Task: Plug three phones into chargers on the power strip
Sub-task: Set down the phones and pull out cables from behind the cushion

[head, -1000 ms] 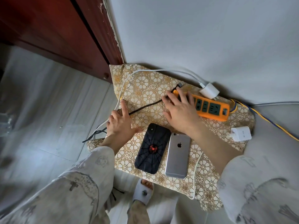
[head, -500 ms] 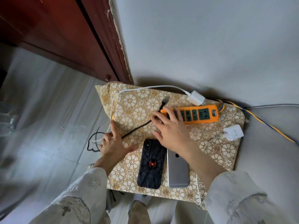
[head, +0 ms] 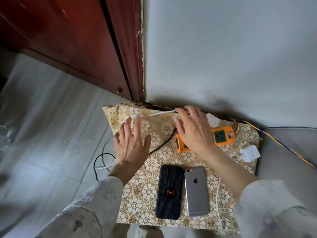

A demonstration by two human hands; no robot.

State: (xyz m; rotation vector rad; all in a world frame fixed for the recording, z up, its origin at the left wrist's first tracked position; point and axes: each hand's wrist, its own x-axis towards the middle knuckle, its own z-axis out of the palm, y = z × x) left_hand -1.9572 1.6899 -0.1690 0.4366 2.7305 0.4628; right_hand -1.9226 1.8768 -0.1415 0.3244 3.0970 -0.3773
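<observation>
Right hand (head: 193, 129) moved — onto white cable (head: 159, 114)

Your right hand (head: 193, 127) covers most of the orange power strip (head: 223, 135), leaving one socket exposed at its right end. The wall (head: 223, 57) closes in just behind. A black cable (head: 161, 143) crosses the floral cloth (head: 149, 186) between your hands; bare cloth lies open ahead of the two phones (head: 181, 191).

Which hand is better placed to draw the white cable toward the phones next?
Probably the right hand: its fingertips already touch the white cable above the orange power strip. The left hand hovers spread open, holding nothing.
</observation>
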